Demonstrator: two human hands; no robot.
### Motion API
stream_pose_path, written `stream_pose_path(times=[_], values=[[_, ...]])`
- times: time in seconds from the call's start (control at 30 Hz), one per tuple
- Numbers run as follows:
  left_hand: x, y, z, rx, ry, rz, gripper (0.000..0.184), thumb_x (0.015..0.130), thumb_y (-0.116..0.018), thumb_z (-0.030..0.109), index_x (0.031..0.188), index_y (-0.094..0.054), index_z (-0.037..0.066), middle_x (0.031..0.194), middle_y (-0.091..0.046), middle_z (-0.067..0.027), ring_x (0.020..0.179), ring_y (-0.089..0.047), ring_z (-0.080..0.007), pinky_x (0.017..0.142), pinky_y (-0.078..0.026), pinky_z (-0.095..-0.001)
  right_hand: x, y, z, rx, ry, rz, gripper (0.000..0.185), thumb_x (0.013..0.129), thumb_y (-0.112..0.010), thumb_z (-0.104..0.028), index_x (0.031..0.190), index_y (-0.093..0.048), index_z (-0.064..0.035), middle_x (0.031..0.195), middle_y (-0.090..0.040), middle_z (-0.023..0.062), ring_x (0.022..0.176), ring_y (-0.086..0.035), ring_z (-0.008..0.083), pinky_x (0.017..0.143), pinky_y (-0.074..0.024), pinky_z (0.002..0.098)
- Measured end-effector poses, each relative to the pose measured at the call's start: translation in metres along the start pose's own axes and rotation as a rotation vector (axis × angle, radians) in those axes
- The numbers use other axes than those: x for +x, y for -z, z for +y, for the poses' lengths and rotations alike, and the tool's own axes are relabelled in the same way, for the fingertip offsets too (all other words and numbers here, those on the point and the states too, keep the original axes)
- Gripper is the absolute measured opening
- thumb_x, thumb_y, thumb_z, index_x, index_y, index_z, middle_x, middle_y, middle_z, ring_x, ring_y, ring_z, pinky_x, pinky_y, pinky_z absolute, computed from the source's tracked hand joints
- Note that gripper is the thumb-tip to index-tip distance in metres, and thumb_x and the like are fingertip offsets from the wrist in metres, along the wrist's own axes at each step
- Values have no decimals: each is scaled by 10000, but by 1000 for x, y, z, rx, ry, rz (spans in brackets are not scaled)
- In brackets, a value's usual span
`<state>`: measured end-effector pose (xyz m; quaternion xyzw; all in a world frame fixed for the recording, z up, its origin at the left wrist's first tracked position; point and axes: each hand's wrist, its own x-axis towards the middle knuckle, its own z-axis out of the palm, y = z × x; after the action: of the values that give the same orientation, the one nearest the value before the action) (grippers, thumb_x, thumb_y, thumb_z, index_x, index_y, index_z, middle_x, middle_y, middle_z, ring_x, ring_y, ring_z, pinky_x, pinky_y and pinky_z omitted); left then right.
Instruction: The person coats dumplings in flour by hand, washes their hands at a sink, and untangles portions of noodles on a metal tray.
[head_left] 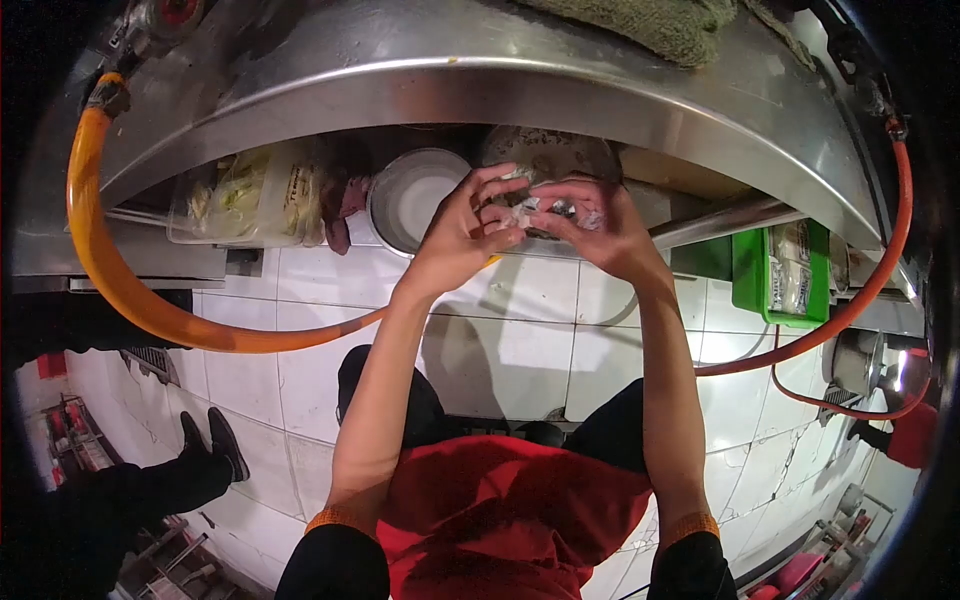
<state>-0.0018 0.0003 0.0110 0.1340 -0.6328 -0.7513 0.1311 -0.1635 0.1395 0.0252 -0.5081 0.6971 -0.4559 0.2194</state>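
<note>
My left hand [466,232] and my right hand [606,232] meet in front of the shelf under the steel counter, fingers curled toward each other. Between them is a crumpled, shiny piece of clear plastic [522,210], gripped from both sides. Whether anything is wrapped inside it I cannot make out. Just left of my left hand stands a round metal pot [385,205] with a pale inside. Behind my hands lies a dark, speckled tray or lid [560,150], partly hidden by my fingers.
A clear tub [290,215] of bagged vegetables sits on the shelf at left; a green basket [740,275] with packets is at right. An orange hose [150,310] and a red hose [890,260] loop down either side. A cloth [640,25] lies on the steel counter [400,85]. Another person's shoes [228,445] are at left.
</note>
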Motion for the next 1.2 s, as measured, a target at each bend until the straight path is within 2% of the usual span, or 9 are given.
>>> stream_pose_path(times=[0.13, 0.2, 0.23, 0.3, 0.47, 0.73, 0.83, 0.9, 1.2], values=[[-1, -4, 4, -131, -19, -34, 732, 803, -697, -63, 1415, -310, 43, 1403, -419, -134, 1112, -540, -165, 920, -486, -275, 2, 1, -10, -39, 109, -59, 274, 790, -765, -209, 1014, -694, -68, 811, -654, 57, 692, -534, 145, 643, -429, 295], [-1, -5, 4, -145, -42, -32, 744, 800, -706, -54, 1418, -305, 48, 1402, -417, -133, 1122, -540, -168, 919, -488, -272, 2, 5, -17, -36, 107, -128, 217, 823, -752, -173, 981, -684, -41, 881, -642, 21, 780, -543, 74, 681, -427, 238], [-1, -6, 4, -111, -68, 23, 693, 805, -708, -48, 1388, -343, 35, 1374, -445, -129, 1114, -551, -163, 900, -496, -267, 2, 6, -20, -36, 109, -128, 217, 823, -752, -173, 981, -684, -41, 881, -642, 21, 780, -543, 74, 681, -427, 238], [-1, -6, 3, -77, -94, 76, 642, 810, -710, -42, 1357, -380, 22, 1346, -472, -125, 1105, -561, -159, 881, -504, -261, 0, 8, -23, 79, -211, -181, 187, 835, -741, -145, 955, -661, -28, 910, -639, 23, 803, -558, 57, 699, -438, 222], [1, 1, -12, 49, 0, 71, 178, 884, -678, 52, 1013, -615, -54, 926, -676, -93, 831, -660, -128, 736, -543, -241, -1, -2, -11, 338, -171, -83, 145, 861, -706, -82, 958, -648, 8, 876, -643, 19, 797, -555, 54, 695, -445, 216], [0, 0, 1, -95, 77, 83, 208, 955, -589, 124, 1028, -606, -70, 943, -680, -133, 829, -682, -173, 757, -568, -261, -1, 9, -12, 402, -93, -51, 129, 859, -701, -47, 957, -651, 21, 863, -649, 24, 771, -546, 58, 665, -438, 220], [0, -2, 1, -134, 66, 109, 214, 979, -544, 133, 1085, -580, -49, 1010, -666, -138, 891, -676, -201, 808, -565, -306, -2, 9, -10, 406, -106, -82, 165, 861, -686, -10, 1006, -628, 42, 984, -652, 66, 895, -603, 94, 779, -486, 240], [-1, -1, 2, -175, 73, 102, 222, 996, -513, 146, 1125, -562, -28, 1065, -654, -137, 942, -666, -214, 845, -556, -340, -1, 6, -9, 403, -95, -19, 145, 858, -708, -54, 967, -652, 23, 859, -645, 9, 785, -556, 63, 660, -440, 224], [2, -6, 2, -337, 98, 194, 222, 982, -545, 219, 1137, -553, 61, 1092, -607, -58, 1015, -601, -191, 871, -507, -350, 1, 4, -6, 368, -96, -43, 174, 865, -716, -102, 970, -647, 19, 852, -637, 1, 803, -576, 72, 659, -450, 217]])
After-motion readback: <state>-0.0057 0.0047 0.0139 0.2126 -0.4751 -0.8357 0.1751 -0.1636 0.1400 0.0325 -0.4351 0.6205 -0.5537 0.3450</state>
